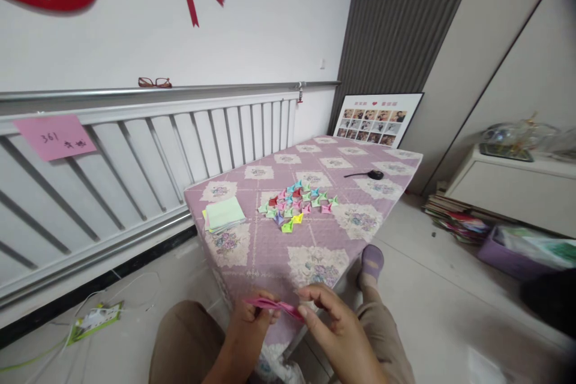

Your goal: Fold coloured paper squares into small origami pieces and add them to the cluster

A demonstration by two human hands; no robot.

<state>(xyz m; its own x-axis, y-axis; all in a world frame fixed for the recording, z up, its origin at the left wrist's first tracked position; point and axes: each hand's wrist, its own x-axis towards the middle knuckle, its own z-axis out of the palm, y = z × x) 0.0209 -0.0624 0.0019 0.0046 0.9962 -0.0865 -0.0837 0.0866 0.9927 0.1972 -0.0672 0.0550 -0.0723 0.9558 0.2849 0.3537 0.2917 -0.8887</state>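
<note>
A folded piece of pink paper (279,306) is held up between my two hands, just above the near end of the table. Around its left end my left hand (252,321) is closed. Its right end is pinched between the thumb and fingers of my right hand (330,318). Farther up the cloth lies a group of several small folded paper pieces (297,204) in green, pink, red, blue, purple and yellow. To their left sits a stack of square paper sheets (225,214), pale green on top.
A purple patterned tablecloth (270,252) covers the table. On it lies a black long-handled object (373,174). A white radiator (180,144) runs along the left, with eyeglasses (155,82) on the pipe above. A photo board (378,120) leans behind. A purple bin (517,252) stands right.
</note>
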